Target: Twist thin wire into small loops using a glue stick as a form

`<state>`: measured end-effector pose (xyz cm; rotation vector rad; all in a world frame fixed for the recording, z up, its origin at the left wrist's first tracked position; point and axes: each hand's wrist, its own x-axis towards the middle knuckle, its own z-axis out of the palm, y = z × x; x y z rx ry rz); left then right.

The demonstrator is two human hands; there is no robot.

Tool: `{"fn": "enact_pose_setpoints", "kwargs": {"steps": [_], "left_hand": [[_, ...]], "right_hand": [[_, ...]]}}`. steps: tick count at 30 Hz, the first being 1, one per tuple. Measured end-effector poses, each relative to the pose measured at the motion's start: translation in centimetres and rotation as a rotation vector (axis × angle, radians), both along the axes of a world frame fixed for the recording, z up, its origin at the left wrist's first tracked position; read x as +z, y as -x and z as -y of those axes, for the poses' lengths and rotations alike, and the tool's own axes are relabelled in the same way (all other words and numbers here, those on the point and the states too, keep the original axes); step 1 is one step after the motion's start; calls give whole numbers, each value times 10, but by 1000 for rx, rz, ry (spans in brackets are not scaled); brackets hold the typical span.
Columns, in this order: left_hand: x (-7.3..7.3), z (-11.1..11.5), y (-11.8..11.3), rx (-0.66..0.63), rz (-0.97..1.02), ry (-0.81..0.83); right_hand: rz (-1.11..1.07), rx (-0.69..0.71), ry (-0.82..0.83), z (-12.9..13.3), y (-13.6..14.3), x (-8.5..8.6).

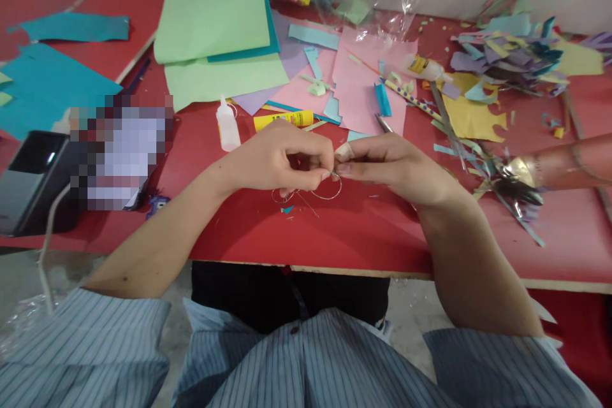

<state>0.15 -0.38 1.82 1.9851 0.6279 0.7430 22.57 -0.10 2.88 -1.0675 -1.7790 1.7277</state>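
Close together above the red tabletop, my left hand [291, 156] and my right hand [401, 162] meet at their fingertips. Both pinch a thin, silvery wire [329, 197], which bends into round loops below the fingers. One loose end hangs down toward the table. A pale wrap or strip [344, 152] shows at my right fingertips. Just behind my left hand lies a yellow glue stick [299, 118], with a white squeeze bottle [228, 126] to its left. The metal tips of a tool [384, 123], mostly hidden, poke out behind my right hand.
Green paper sheets [215, 9] and pink paper [368, 70] cover the back. Paper scraps [511, 54] are heaped at right, near a reddish cylindrical shape [574, 162]. A phone [127, 153] and a dark device [36, 185] stand left. The table's front edge [344, 272] faces me.
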Motion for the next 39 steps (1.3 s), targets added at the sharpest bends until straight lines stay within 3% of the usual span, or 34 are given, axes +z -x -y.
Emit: {"fn": "enact_pose_setpoints", "kwargs": {"steps": [5,14,26,39], "left_hand": [[0,-2,0,-20,-58,-42],[-1,-6,0,36,-105,-183],[0,-7,1,35,-141,-198],[0,-4,-1,64,-115,-213]], "right_hand": [[26,16,20,-2,-1,-3],[99,-18,-117,-3,1,-6],[114,35,-138,-6,0,-6],[68,-6,-120,-4,3,-7]]}}
